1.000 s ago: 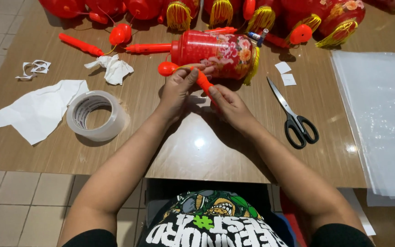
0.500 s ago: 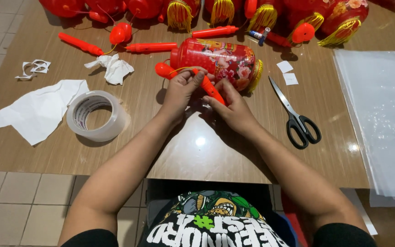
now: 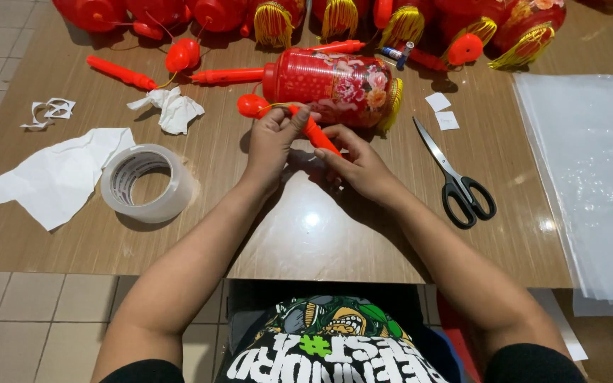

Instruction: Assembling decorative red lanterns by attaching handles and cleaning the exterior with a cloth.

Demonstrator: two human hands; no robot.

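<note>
A red plastic lantern (image 3: 335,85) with a flower print and a yellow tassel lies on its side on the wooden table (image 3: 264,234). In front of it I hold an orange-red handle stick (image 3: 317,135). My left hand (image 3: 272,142) grips its upper end, near a red round cap (image 3: 251,105) and a thin yellow cord. My right hand (image 3: 356,159) pinches the stick's lower end. Both hands rest just above the table top.
A roll of clear tape (image 3: 147,182) and crumpled white paper (image 3: 54,176) lie at the left. Black-handled scissors (image 3: 455,177) lie right of my hands, with clear plastic sheets (image 3: 590,177) beyond. More red lanterns with yellow tassels (image 3: 406,21) and loose sticks (image 3: 118,73) line the far edge.
The lantern has shifted slightly left and lies more level. My hands stay on the stick, with the left hand's grip moved up toward the round cap.
</note>
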